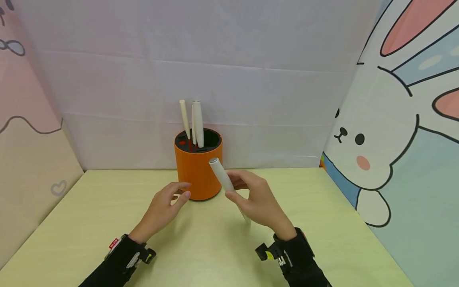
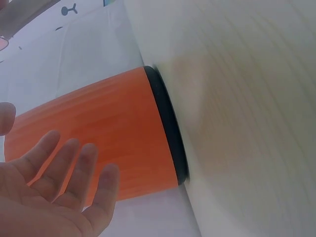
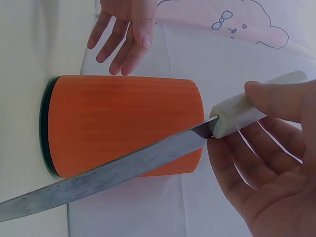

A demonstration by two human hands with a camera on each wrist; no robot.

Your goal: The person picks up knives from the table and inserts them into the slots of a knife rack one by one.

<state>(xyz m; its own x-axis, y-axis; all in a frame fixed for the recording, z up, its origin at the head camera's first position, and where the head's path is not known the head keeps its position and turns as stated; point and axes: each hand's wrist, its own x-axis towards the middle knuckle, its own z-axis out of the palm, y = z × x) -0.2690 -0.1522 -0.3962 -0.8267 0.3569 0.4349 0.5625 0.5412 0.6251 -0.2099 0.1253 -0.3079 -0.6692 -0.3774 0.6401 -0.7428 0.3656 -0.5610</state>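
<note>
My right hand (image 1: 254, 197) pinches a kitchen knife by its white handle (image 1: 221, 174), which tilts up to the left. In the right wrist view the long metal blade (image 3: 123, 168) slants down from the handle, passing in front of an orange knife block (image 3: 123, 123). The round knife block (image 1: 199, 175) has a dark slotted top, with several white-handled utensils (image 1: 198, 123) standing in it. Close to the block's left side is my left hand (image 1: 168, 207), fingers loosely bent and holding nothing. In the left wrist view its relaxed fingers (image 2: 81, 168) spread before the orange wall.
The block stands on a pale wooden table (image 1: 201, 251) near its back edge. A white cloth wall (image 1: 251, 91) rises behind it. Cartoon-printed panels flank both sides, with a rabbit panel (image 1: 412, 191) on the right.
</note>
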